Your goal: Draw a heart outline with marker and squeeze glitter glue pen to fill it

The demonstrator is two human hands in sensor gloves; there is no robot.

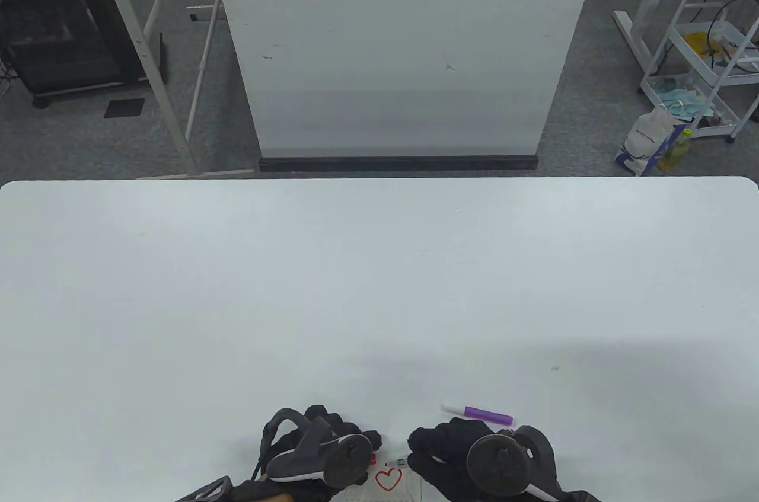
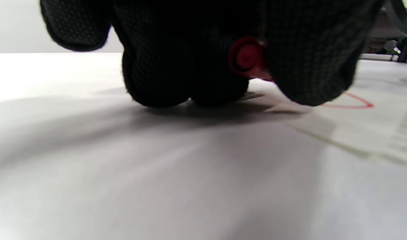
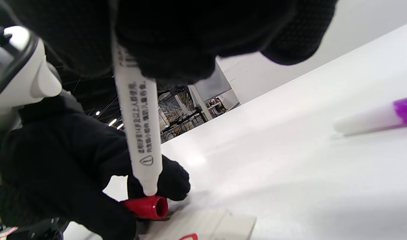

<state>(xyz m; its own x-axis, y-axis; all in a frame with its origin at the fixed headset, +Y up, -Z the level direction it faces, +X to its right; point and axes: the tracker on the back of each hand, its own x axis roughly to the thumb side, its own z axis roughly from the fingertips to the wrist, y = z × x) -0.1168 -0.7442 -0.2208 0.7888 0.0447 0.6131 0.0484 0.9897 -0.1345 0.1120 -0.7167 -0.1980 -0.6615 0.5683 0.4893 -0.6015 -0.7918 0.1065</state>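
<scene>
A red heart outline (image 1: pixel 388 479) is drawn on a small sheet (image 1: pixel 409 487) at the table's near edge, between my hands. My right hand (image 1: pixel 424 448) grips a white marker (image 3: pixel 140 126) with printed text on its barrel. The marker's tip sits at the mouth of a red cap (image 3: pixel 146 207), which the fingers of my left hand (image 1: pixel 362 445) pinch just left of the sheet. In the left wrist view the cap (image 2: pixel 248 61) shows end-on between the gloved fingers, with part of the heart outline (image 2: pixel 353 101) behind. A purple glitter glue pen (image 1: pixel 480 414) lies on the table just beyond my right hand.
The white table (image 1: pixel 379 288) stretches far ahead of my hands. Beyond its far edge stand a white board (image 1: pixel 403 51), a metal frame (image 1: pixel 166 81) and a cart with supplies (image 1: pixel 699 63) on the floor.
</scene>
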